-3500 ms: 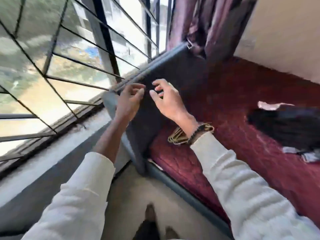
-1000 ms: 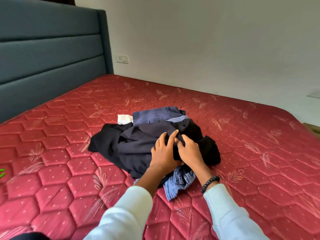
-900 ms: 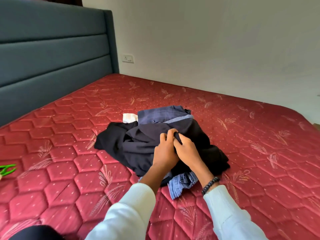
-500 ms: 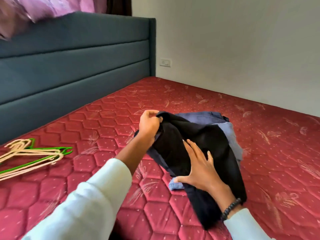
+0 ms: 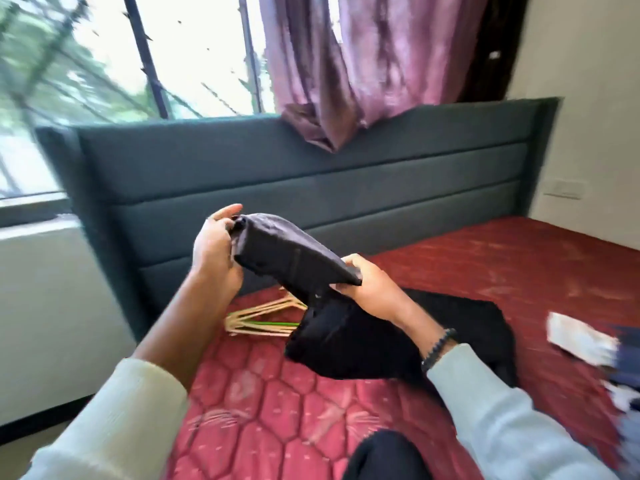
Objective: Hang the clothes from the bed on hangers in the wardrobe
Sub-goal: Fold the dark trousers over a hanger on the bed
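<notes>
Hands, left (image 5: 216,252) and right (image 5: 372,289), grip black garment (image 5: 294,261) above red mattress (image 5: 277,410) before teal headboard (image 5: 346,188).

I count two bare hands, my left hand (image 5: 214,251) and my right hand (image 5: 372,289), and one black cloth garment (image 5: 346,327). One bunch of thin beige and green hangers (image 5: 263,318) lies on the one red quilted mattress (image 5: 277,410); I cannot count its hangers singly.
</notes>
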`<state>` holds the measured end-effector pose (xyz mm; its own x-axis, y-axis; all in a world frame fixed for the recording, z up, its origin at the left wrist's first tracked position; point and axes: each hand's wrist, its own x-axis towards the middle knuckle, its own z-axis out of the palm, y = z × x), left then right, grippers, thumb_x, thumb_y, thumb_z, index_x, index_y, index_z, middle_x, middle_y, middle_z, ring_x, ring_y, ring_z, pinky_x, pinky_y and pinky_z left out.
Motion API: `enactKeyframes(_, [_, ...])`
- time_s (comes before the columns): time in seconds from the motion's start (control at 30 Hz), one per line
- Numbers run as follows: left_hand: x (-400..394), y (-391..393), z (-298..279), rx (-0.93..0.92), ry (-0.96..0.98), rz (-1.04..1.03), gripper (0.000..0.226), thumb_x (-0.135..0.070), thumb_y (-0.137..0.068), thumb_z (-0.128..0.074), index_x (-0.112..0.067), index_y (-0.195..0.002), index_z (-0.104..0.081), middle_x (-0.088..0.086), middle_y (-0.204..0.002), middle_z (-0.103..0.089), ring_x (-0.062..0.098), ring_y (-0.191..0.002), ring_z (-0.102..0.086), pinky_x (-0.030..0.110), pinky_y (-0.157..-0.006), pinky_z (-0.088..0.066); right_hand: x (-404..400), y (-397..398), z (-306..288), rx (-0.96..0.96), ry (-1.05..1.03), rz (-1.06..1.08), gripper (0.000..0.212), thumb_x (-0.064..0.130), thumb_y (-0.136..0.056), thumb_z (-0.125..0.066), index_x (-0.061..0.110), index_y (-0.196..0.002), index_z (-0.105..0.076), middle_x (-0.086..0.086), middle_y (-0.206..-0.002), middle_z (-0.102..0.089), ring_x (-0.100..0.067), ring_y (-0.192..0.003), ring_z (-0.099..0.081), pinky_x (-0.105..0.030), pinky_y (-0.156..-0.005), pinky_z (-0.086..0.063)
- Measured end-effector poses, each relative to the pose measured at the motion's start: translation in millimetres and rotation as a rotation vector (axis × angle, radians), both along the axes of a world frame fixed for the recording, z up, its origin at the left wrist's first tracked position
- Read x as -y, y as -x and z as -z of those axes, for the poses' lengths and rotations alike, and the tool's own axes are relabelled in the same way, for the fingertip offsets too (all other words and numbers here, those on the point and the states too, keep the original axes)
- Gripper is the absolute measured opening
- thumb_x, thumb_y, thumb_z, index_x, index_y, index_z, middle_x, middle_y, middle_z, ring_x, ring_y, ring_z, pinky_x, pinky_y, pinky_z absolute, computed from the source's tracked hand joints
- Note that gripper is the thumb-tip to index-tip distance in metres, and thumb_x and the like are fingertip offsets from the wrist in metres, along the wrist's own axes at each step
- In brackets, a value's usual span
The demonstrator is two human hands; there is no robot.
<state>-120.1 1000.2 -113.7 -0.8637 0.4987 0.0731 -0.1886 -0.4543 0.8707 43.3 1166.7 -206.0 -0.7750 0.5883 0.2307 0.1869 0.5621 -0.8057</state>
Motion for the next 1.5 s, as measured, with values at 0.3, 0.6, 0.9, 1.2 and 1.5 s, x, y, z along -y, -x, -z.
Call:
enactKeyframes(0.3, [149, 69, 115, -0.893, 1.214, -0.077, 0.086, -0.06, -0.043, -0.057, -0.053, -0.128, -0.049, -0.002, -0.121, -0.03, 0.022, -0.126, -0.035, 0.036, -0.112, -0.034, 99, 111, 33, 0.24, 0.729, -0.484, 0.038, 0.053, -0.078, -0.066, 0.02, -0.095, -0.076, -0.001, -0.098, -0.077, -0.016, -0.086, -0.073, -0.038, -0.088, -0.054])
enactKeyframes(0.6, [114, 84, 136, -1.037, 1.058, -0.429, 0.042, -0.06, -0.091, -0.056, -0.024, -0.074, -0.07, -0.008, -0.103, -0.044, 0.012, -0.093, -0.048, 0.032, -0.085, -0.035, 77, 111, 92, 0.281, 0.05, -0.066, 0.048, 0.039, -0.082, -0.074, 0.033, -0.123, -0.05, 0.007, -0.108, -0.057, -0.012, -0.094, -0.06, -0.035, -0.093, -0.05])
enactKeyframes(0.9, [83, 88, 136, -0.886, 1.046, -0.297, 0.023, -0.053, -0.093, -0.054, -0.03, -0.093, -0.06, -0.001, -0.081, -0.066, 0.031, -0.081, -0.059, 0.037, -0.069, -0.044, 157, 70, 156, 0.437, -0.148, -0.211, 0.072, 0.066, -0.069, -0.073, 0.05, -0.13, -0.036, 0.005, -0.141, -0.031, -0.019, -0.128, -0.04, -0.042, -0.108, -0.037])
enactKeyframes(1.2, [116, 123, 132, -0.514, 1.034, -0.274, 0.019, -0.047, -0.082, -0.069, -0.029, -0.089, -0.073, -0.004, -0.087, -0.072, 0.022, -0.091, -0.065, 0.039, -0.087, -0.054, 106, 62, 135, 0.486, -0.247, 0.082, 0.051, 0.019, -0.084, -0.05, 0.044, -0.126, -0.037, -0.012, -0.101, -0.064, -0.041, -0.1, -0.062, -0.045, -0.087, -0.046])
enactKeyframes(1.5, [117, 121, 158, -0.294, 0.973, -0.026, 0.026, -0.039, -0.069, -0.066, -0.027, -0.09, -0.074, -0.002, -0.09, -0.076, 0.023, -0.09, -0.071, 0.046, -0.091, -0.056, 48, 88, 109, 0.36, 0.174, 0.017, 0.051, 0.07, -0.071, -0.072, 0.033, -0.104, -0.059, 0.009, -0.106, -0.065, -0.01, -0.097, -0.062, -0.033, -0.087, -0.052])
